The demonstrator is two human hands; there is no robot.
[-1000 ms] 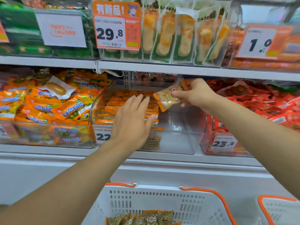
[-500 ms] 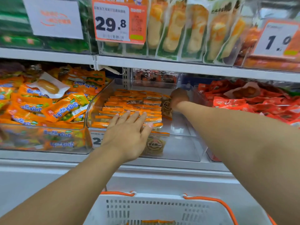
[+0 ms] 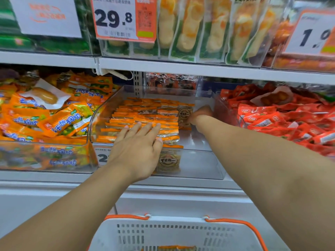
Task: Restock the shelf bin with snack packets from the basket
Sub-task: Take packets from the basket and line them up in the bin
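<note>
Right hand (image 3: 201,115) grip pinches snack packet (image 3: 184,115), now lowered from above the shelf bin (image 3: 199,160) onto the stack's right rear end; left hand (image 3: 137,149) flat, steadying rows. Placement nearly done; basket (image 3: 174,232) holds more.

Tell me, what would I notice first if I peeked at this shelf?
Probably the big orange price tag reading 29.8, up top. Below it sits a clear bin in the middle of the lower shelf, where the left hand lies flat on rows of orange snack packets and the right hand reaches to the back with one packet. Bright red packets fill the bin on the right.
</note>
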